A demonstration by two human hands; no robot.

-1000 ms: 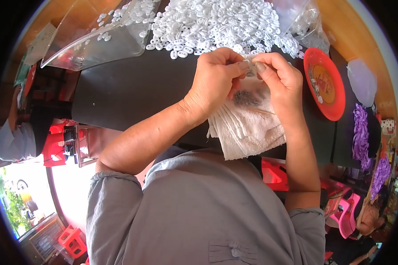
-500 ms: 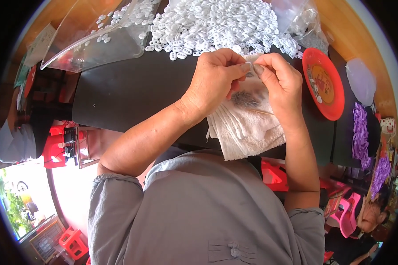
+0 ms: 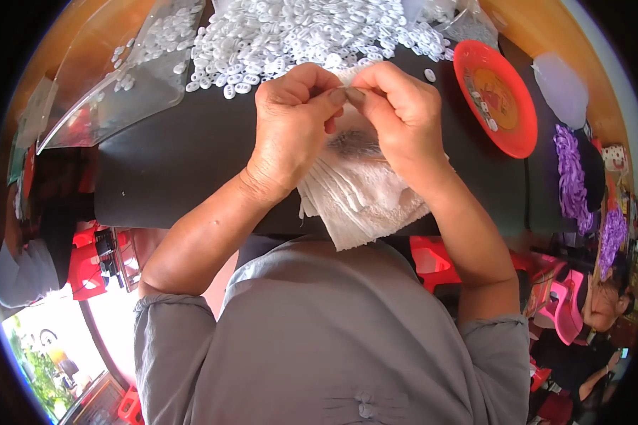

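Note:
My left hand [image 3: 287, 127] and my right hand [image 3: 407, 120] meet over the table, thumbs and forefingers pinched tip to tip. Whatever sits between the fingertips is too small and covered to make out. Beneath them lies a folded whitish towel [image 3: 361, 212], with a patch of fine dark pieces [image 3: 354, 144] on it, partly hidden by my hands. Just beyond is a large heap of small white oval pieces [image 3: 283, 42], many showing two holes. One loose oval piece [image 3: 429, 74] lies right of the heap.
A red plate [image 3: 521, 138] with a few small pieces in it stands at the right. At the left, a clear plastic bin [image 3: 85, 117] holds more ovals. Behind are a clear bag [image 3: 471, 27] and, far right, purple bundles [image 3: 573, 180]. The black table [image 3: 170, 156] carries everything.
My view has shifted, so the table things sit further left and higher. The fingertips have closed together, covering a small white bit that showed between them before.

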